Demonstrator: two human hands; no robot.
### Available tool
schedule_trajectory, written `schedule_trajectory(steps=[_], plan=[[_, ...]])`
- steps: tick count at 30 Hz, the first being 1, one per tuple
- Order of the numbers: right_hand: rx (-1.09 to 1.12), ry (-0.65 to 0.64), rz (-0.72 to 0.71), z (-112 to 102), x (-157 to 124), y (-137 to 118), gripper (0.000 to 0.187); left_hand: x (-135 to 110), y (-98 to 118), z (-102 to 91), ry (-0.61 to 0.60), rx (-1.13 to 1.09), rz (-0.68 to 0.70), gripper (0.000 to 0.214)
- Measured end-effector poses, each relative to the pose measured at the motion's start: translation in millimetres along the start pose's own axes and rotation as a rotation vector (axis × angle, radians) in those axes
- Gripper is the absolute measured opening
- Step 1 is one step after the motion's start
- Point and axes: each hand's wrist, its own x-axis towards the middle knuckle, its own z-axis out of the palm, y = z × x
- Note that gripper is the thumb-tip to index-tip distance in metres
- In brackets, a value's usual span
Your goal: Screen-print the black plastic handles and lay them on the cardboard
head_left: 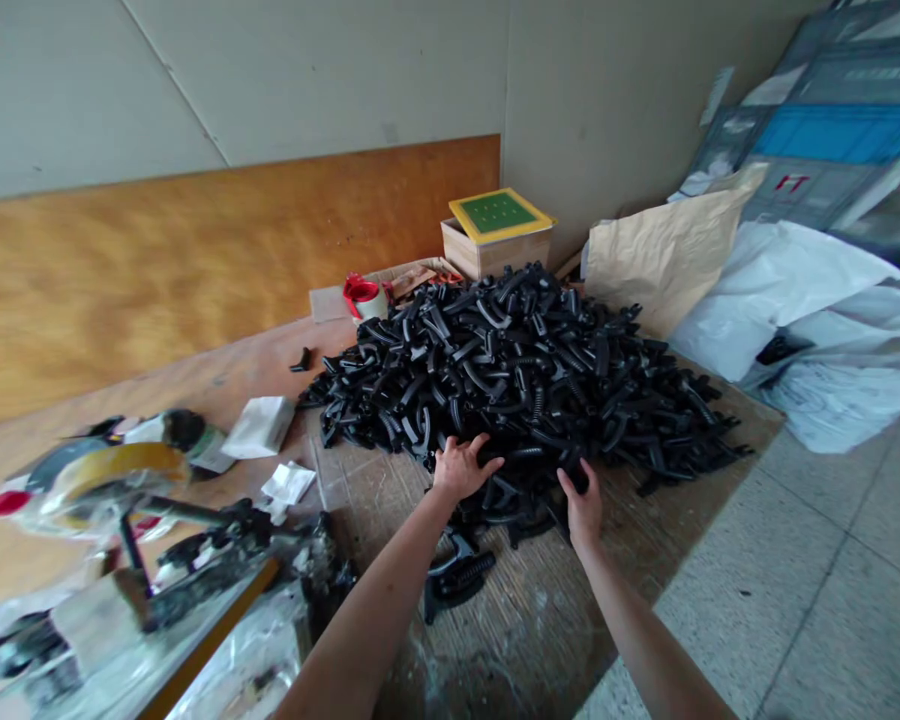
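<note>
A big heap of black curved plastic parts [495,350], some with ribbed grips like small handles, covers the middle of the worktable. My left hand [461,468] rests at the heap's near edge, thumb and fingers apart, touching the parts. At the right of the near edge is my right hand [585,505], its thumb and forefinger spread with black parts between and behind them. The other fingertips of the right hand are hidden. Between my forearms, a few loose black parts [457,575] lie on the wooden board [525,620].
Tape rolls [120,475], tools and plastic wrap clutter the left. Behind the heap stand a box [495,255] with a yellow-framed green panel [499,212] and a red-and-white cup [364,297]. White bags [787,290] and stacked crates [840,135] are at the right.
</note>
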Motion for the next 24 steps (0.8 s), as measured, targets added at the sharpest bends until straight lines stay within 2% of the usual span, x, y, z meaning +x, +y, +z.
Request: schedule_trajectory(steps=[3, 6, 9, 12, 15, 17, 19, 21, 24], plan=[[0.1, -0.049, 0.025, 8.7, -28.8, -3.2, 0.08, -24.6, -1.4, 2.0, 0.05, -0.017, 0.0, 0.062], [0.124, -0.236, 0.039, 31.8, -67.5, -9.9, 0.083, -54.1, -10.5, 4.9, 0.116, -0.047, -0.007, 0.055], [0.057, -0.393, -0.055, 53.9, -98.1, -21.2, 0.078, -87.3, -31.5, 1.0, 0.13, -0.09, -0.005, 0.049], [-0.114, -0.584, -0.244, 57.7, -102.8, -43.0, 0.078, -117.7, -57.6, -12.6, 0.081, -0.151, 0.013, 0.051], [-0.458, -0.839, -0.422, 49.2, -80.1, -85.5, 0.078, -133.3, -79.3, -31.0, -0.014, -0.218, 0.021, 0.055], [-0.723, -0.958, -0.507, 50.9, -57.7, -126.9, 0.065, -130.2, -90.9, -43.2, 0.002, -0.242, -0.06, 0.05], [-0.846, -1.026, -0.636, 69.2, -36.9, -173.8, 0.047, -115.4, -102.6, -54.6, 0.115, -0.279, -0.227, 0.043], [-0.795, -1.087, -0.815, 107.9, -22.1, -218.9, 0.037, -91.2, -117.4, -64.3, 0.269, -0.334, -0.418, 0.042], [-0.674, -1.145, -1.054, 196.2, -12.5, -270.8, 0.033, -45.2, -150.5, -74.0, 0.464, -0.383, -0.629, 0.051]])
